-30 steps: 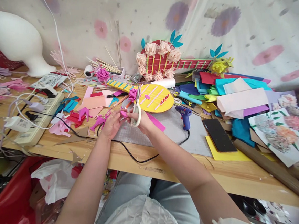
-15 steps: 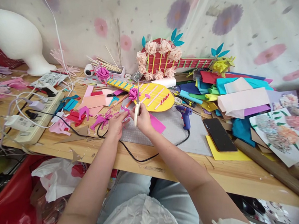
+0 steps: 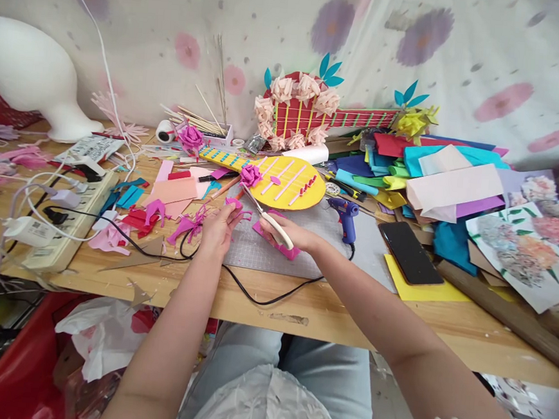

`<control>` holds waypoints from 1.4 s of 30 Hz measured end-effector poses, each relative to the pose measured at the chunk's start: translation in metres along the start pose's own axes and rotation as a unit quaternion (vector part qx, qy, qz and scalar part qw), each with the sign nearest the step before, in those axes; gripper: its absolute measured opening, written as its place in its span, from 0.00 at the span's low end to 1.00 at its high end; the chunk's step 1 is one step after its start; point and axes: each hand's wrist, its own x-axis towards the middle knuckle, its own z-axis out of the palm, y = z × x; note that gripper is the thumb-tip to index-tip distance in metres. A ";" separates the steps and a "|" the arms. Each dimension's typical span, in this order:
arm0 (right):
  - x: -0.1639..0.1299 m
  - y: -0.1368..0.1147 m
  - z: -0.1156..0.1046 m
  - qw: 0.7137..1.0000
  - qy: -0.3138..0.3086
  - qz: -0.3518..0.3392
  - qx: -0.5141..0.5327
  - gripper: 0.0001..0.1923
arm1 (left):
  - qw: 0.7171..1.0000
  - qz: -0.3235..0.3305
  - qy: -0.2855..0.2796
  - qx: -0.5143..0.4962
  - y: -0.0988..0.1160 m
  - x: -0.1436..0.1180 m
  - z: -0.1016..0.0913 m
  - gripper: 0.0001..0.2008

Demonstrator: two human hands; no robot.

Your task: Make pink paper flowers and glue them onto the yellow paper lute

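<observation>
Pinched in my left hand [image 3: 218,229] is a small magenta paper piece [image 3: 234,207], with thin strips sticking out to the right. My right hand [image 3: 285,230] is closed around the white handle of a pair of scissors [image 3: 278,227]; the blades point up and left, just right of the paper piece. Under my right hand lies a magenta paper sheet [image 3: 290,251] on the grey cutting mat [image 3: 316,238]. Right behind the scissors rests a yellow paper guitar [image 3: 291,181] bearing a magenta paper flower [image 3: 250,175].
A blue glue gun [image 3: 344,216] stands on the mat's right, its black cable [image 3: 262,300] looping along the front. A phone [image 3: 410,251] lies farther right. Magenta scraps [image 3: 189,223] and a power strip [image 3: 73,219] are at left. A red paper guitar [image 3: 311,109] leans at the back.
My right hand has moved right with the scissors, which have swung from upright to slanting up-left. The left hand has stayed nearly in place with the magenta piece.
</observation>
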 end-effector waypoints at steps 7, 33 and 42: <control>-0.007 -0.002 -0.010 0.999 -0.039 0.030 0.012 0.26 | 1.000 -0.007 0.004 -0.029 -0.009 0.001 0.023 0.03; -0.007 -0.004 -0.001 0.998 -0.004 0.048 0.044 0.26 | 0.998 0.004 0.047 -0.029 -0.015 0.001 0.029 0.05; -0.007 -0.003 0.000 0.997 0.013 0.068 0.041 0.26 | 0.998 -0.001 0.061 -0.019 -0.016 -0.001 0.030 0.05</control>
